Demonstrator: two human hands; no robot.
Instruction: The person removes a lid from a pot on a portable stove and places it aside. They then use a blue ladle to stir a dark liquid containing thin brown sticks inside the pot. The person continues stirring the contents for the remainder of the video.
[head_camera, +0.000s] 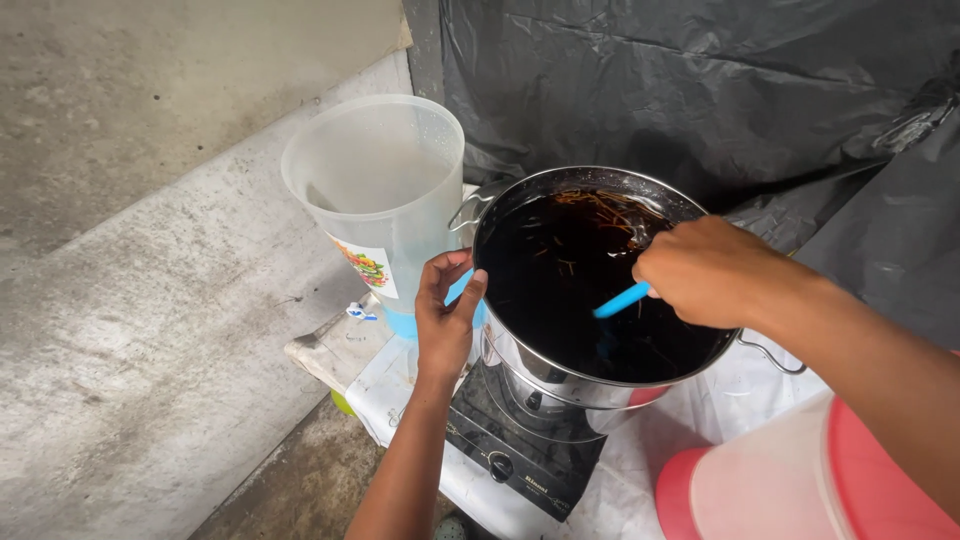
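At centre frame the steel pot (600, 290) of dark liquid sits between both hands. The right hand (705, 272), closed around a blue utensil (622, 300) slanting down-left (its end submerged), is over it; the left hand (445, 315) pinches the pot's left rim.

The view holds one steel pot (560, 385) of dark liquid, one blue utensil (620, 300), one translucent plastic pitcher (375, 190), one black single-burner stove (520, 450), one red-lidded plastic container (790, 480), and two hands: left hand (445, 315), right hand (705, 270).
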